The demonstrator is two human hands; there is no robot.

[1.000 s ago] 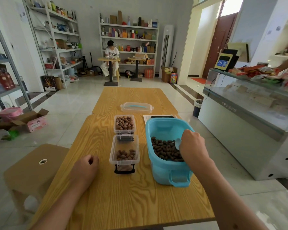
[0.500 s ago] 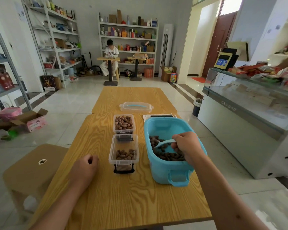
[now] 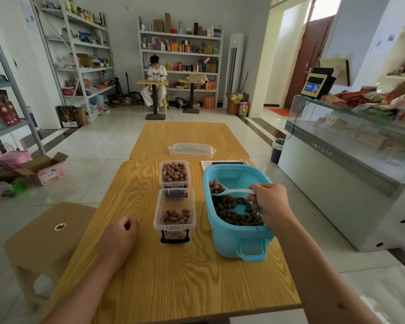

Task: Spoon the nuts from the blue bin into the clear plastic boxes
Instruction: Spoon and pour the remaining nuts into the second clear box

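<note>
Blue bin (image 3: 229,244): plastic, standing on the wooden bench (image 3: 173,277) under and in front of the right hand, a layer of dark nuts (image 3: 234,213) across its floor.
Right hand (image 3: 270,203): over the bin's near right side, fingers curled round the handle of a pale spoon (image 3: 232,191).
Spoon: held about level above the bin, bowl pointing left of the right hand and loaded with a few nuts.
Left hand (image 3: 121,233): resting on the bench with fingers curled in, holding nothing, just left of the near box.
Near clear box (image 3: 174,210): between the two hands, left of the bin, partly filled with a small heap of nuts at its near end; a black clip shows at its near edge.
Far clear box (image 3: 174,174): just beyond the near box, further from both hands, filled almost to the rim with nuts.
Clear lid (image 3: 191,150): lying flat with a blue strip along it, well beyond the boxes on the far bench section.
Paper sheet (image 3: 207,163): flat behind the bin, with a dark flat object on it, too hidden to identify.
Stool (image 3: 45,232): wooden, on the floor left of the left hand.
Background: a seated person (image 3: 155,84) at a small table before stocked shelves.
</note>
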